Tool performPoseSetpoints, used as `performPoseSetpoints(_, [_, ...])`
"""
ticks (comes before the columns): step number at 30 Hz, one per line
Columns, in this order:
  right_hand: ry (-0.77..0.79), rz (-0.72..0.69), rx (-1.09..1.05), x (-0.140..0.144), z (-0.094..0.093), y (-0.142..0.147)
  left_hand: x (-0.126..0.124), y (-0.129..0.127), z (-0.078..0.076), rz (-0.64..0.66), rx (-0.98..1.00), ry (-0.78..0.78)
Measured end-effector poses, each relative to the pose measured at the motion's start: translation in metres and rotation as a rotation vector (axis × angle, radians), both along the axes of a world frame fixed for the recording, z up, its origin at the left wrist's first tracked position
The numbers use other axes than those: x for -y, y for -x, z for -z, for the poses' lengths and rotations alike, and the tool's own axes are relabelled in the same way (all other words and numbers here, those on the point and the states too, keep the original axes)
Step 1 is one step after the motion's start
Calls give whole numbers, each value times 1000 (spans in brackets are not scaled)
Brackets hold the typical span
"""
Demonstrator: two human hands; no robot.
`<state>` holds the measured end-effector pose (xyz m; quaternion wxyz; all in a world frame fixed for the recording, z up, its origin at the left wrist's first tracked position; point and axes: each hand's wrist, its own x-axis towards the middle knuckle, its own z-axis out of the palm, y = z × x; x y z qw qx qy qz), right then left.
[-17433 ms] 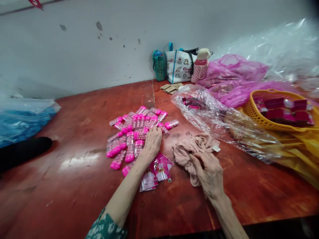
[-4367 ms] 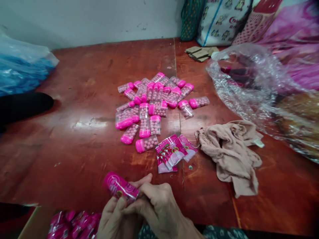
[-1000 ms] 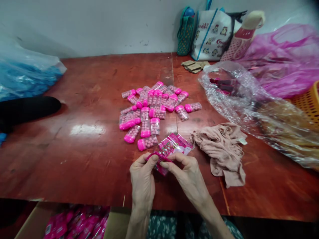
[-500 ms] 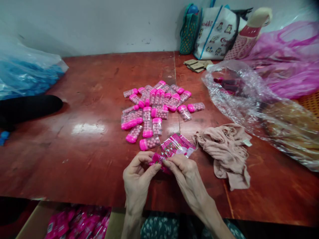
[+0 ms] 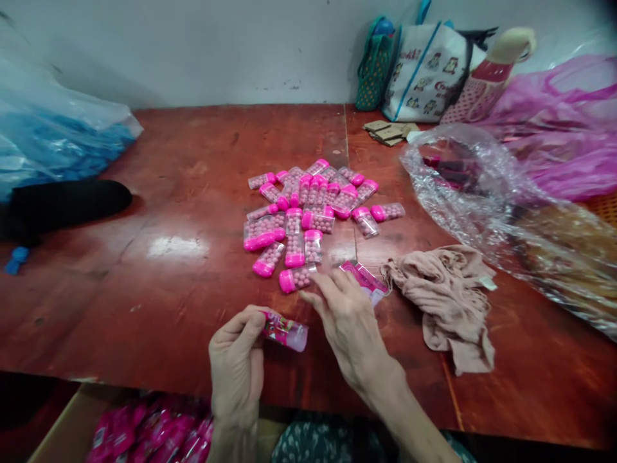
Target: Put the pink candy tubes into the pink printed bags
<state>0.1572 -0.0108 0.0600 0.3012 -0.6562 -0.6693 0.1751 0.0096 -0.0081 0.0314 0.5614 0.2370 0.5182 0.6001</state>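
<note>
My left hand [image 5: 238,360] pinches a printed pink plastic sleeve [image 5: 285,331] between thumb and fingers, its clear end pointing right. My right hand [image 5: 349,318] is over the table, thumb and fingers apart, at the right end of the nearest candy container [image 5: 295,279]. Whether the fingertips touch that container I cannot tell. It is a small clear box with a pink cap and pink balls inside. Beyond it lies a loose cluster of similar containers [image 5: 313,218]. More flat printed sleeves [image 5: 365,278] lie partly hidden behind my right hand.
A beige cloth [image 5: 446,289] lies to the right, near crinkled clear plastic [image 5: 448,157] and a pink bag [image 5: 554,96]. On the left are a black object [image 5: 72,200] and a bag of blue pieces [image 5: 72,141]. A carton of pink packets [image 5: 149,427] stands below the table edge.
My hands have parted. The left has moved left and down with the sleeve, which now shows as an extended tube. My right hand has let go and reached up to the nearest container.
</note>
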Motion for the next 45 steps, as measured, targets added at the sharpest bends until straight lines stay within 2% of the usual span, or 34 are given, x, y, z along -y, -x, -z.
performPoseSetpoints(2, [3,-35,145,-18,1,6,-2,6,1,-64,20,16])
performPoseSetpoints(5, [5,-90,178,-33,9,14,-4,13,4,-163,51,29])
performPoseSetpoints(9, [-3,-119,143,-29,20,21,-4,21,5,-244,75,14])
performPoseSetpoints(13, [-4,-93,49,-19,19,23,-5,26,6,-293,72,-7])
performPoseSetpoints(16, [22,-20,-142,-8,12,20,-6,26,7,-347,52,-39])
performPoseSetpoints(19, [179,29,-576,5,6,17,-6,21,7,-375,32,-71])
performPoseSetpoints(22, [309,12,-887,13,5,16,-5,13,5,-337,6,-107])
performPoseSetpoints(27, [422,-25,-1157,14,13,9,-3,4,1,-166,-71,-186])
performPoseSetpoints(31, [546,-77,-1331,15,17,1,-2,0,-1,-102,-82,-171])
performPoseSetpoints(41, [440,-2,-1313,16,13,-4,-3,-19,-2,-59,-72,-186])
performPoseSetpoints(45, [376,-7,-1259,18,12,-2,-1,-27,-4,-79,-15,-172])
